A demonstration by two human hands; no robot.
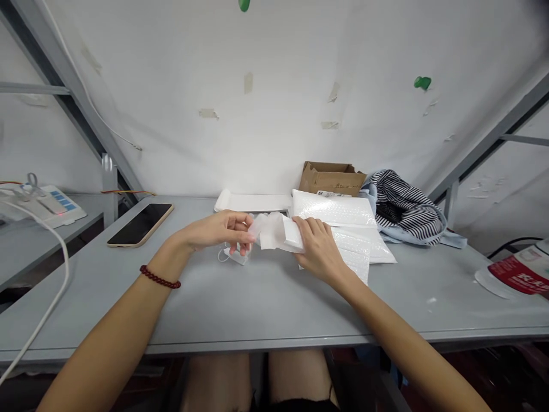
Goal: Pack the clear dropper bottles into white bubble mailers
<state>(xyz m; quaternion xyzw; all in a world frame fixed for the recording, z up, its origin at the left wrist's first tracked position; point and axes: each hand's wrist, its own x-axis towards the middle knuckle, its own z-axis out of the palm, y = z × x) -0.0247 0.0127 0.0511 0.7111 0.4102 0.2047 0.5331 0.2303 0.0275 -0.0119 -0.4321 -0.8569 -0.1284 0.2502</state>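
Both my hands hold a small white bubble-wrap pouch [274,232] just above the grey table [257,297]. My left hand [223,229], with a dark red bead bracelet on its wrist, pinches the pouch's left end. My right hand [315,246] grips its right end with fingers curled over it. Below my left hand a small white charger with a cord [234,256] lies on the table. A stack of white bubble mailers [347,229] rests under and behind my right hand.
A phone [140,224] lies face up at the left. A flat white sheet [253,202], a cardboard box [331,178] and a striped cloth bag [405,209] sit along the back. A red-and-white packet [521,273] is at the right edge. White cable [51,286] hangs at left.
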